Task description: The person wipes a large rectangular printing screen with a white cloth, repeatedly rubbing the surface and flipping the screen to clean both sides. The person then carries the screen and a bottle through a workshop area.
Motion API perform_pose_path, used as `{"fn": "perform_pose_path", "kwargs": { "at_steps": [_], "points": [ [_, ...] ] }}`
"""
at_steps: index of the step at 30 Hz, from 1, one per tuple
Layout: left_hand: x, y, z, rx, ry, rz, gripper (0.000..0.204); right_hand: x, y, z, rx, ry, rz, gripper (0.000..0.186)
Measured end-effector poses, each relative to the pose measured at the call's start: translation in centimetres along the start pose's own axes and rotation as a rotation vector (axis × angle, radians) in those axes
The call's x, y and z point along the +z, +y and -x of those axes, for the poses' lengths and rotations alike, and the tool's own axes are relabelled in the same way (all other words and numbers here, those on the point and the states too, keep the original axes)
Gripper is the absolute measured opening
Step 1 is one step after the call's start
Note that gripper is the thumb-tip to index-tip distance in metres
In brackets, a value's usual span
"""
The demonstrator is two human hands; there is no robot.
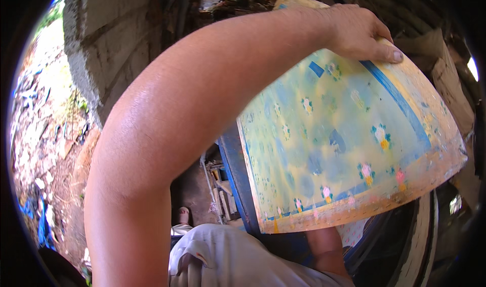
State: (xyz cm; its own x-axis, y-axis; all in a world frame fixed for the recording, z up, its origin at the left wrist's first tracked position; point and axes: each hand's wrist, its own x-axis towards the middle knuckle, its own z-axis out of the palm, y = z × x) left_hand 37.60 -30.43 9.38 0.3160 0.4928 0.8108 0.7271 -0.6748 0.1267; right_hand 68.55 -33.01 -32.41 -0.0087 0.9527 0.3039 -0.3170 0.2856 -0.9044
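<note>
Head view: flower-dotted yellow-blue panel, stained borders; left grip clasping edge; right grip hidden, can't tell.

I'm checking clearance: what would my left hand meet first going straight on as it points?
Past the painted board, your left hand would probably meet the brown sheet-like material; depth is unclear.

Board above the right forearm, beyond the lap, right of the wall

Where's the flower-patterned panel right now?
The flower-patterned panel fills much of the head view's right half, with the left hand gripping its upper edge and the right forearm showing below its lower edge.
</note>
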Motion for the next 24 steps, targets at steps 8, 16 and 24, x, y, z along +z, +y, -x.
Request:
{"fn": "perform_pose_path", "kwargs": {
  "at_steps": [8,16,24],
  "points": [
    [0.1,-0.1,0.1,-0.036,0.021,-0.012,0.082,-1.7,-0.9,0.8,0.035,-0.030,0.044,0.041],
    [2.0,-0.1,0.1,0.025,0.122,-0.107,0.081,-3.1,-0.9,1.9,0.054,-0.010,0.095,0.037],
    [1.9,0.5,0.0,0.028,0.043,-0.117,0.084,-3.0,0.0,3.8,0.093,-0.026,0.093,0.032]
  ]
}}
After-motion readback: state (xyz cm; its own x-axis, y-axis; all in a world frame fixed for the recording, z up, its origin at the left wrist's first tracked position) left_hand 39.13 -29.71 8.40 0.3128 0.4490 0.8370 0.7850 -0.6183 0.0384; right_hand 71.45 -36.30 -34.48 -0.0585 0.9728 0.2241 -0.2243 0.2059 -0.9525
